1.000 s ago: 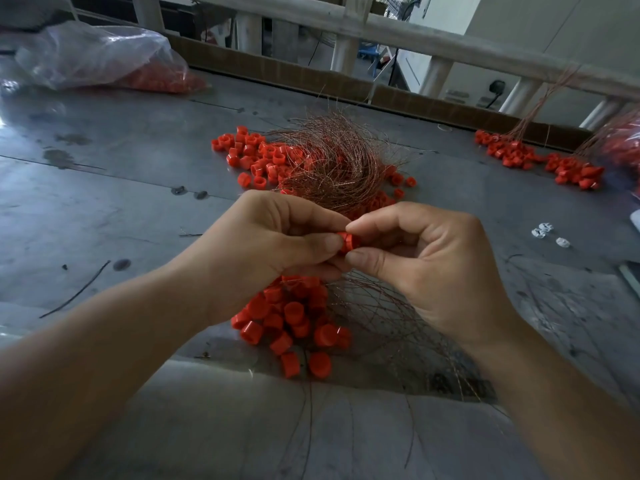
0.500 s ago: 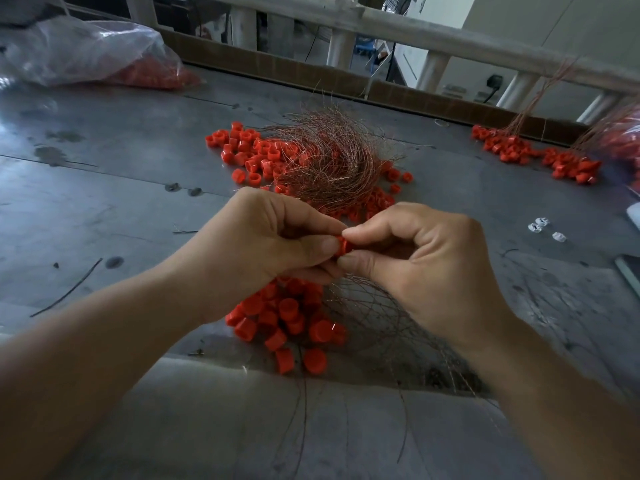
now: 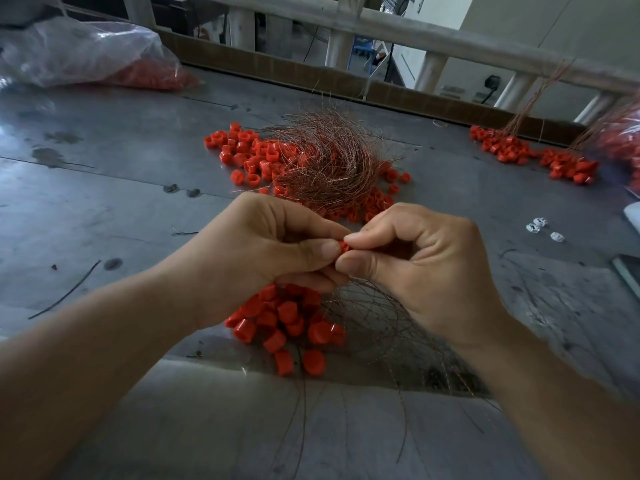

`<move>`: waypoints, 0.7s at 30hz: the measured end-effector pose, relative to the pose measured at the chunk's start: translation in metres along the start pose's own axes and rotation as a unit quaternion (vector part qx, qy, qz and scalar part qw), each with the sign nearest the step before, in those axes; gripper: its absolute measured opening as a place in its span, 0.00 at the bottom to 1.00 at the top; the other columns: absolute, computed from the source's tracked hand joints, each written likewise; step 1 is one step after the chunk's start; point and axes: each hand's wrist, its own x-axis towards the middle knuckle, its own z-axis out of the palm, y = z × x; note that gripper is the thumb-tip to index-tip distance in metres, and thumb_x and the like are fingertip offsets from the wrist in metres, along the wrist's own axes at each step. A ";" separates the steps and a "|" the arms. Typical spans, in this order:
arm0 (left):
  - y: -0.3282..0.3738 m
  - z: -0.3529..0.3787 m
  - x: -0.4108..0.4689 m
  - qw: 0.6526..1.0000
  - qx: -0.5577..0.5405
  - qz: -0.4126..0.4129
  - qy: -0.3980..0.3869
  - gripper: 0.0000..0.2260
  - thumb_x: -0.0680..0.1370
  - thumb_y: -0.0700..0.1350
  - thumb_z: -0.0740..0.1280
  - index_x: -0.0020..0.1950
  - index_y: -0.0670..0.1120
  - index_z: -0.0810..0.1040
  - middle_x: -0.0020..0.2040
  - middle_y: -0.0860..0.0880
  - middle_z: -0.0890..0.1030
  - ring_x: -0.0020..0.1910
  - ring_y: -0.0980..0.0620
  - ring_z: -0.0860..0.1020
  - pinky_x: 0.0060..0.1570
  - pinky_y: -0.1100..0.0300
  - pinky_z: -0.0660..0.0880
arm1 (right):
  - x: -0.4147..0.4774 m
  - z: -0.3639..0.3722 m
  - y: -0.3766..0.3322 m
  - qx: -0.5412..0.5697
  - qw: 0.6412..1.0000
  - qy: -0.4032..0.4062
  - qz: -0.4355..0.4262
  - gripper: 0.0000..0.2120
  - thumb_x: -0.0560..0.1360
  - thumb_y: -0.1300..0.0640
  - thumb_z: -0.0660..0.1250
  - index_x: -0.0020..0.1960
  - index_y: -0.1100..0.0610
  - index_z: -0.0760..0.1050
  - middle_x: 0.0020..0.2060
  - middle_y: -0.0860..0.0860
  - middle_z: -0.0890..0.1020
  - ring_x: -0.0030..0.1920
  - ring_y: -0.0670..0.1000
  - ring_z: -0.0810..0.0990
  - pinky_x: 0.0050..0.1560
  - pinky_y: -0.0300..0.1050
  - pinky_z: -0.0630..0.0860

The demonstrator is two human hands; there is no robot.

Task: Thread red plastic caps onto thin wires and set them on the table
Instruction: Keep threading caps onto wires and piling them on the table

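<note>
Room: a pale timber railing (image 3: pixel 415 32) runs behind the far edge, with a light wall beyond it. Surface: the table (image 3: pixel 104 209) is grey sheet metal, scuffed and stained, with seams across it. At the far left corner lies a clear plastic bag (image 3: pixel 79 53) holding red stock. At the table's middle a wire tangle (image 3: pixel 322 161) of thin copper-coloured strands lies over a spread of loose caps (image 3: pixel 242 154); a second heap (image 3: pixel 519 154) lies toward the far right corner. Near the front edge a cluster of threaded caps (image 3: pixel 287 320) rests under the hands, its strands trailing toward that edge. The left hand (image 3: pixel 263 251) and right hand (image 3: pixel 426 268) meet above that cluster, each with thumb and forefinger pinched on one red cap (image 3: pixel 343 245), other fingers curled. No wire tip can be made out. Assessment: the cap is light, rigid and smooth, and best pinched across its side wall. The wire is springy and kinks easily, so take it close to its tip.
</note>
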 end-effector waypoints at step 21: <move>0.002 -0.001 0.002 0.999 -0.027 0.019 0.018 0.12 0.59 0.43 0.70 0.41 0.41 0.82 0.34 0.44 0.83 0.34 0.52 0.83 0.32 0.66 0.78 | 0.000 -0.001 0.001 0.035 0.999 0.025 -0.030 0.09 0.63 0.56 0.73 0.43 0.52 0.78 0.37 0.43 0.81 0.38 0.41 0.81 0.40 0.33 0.76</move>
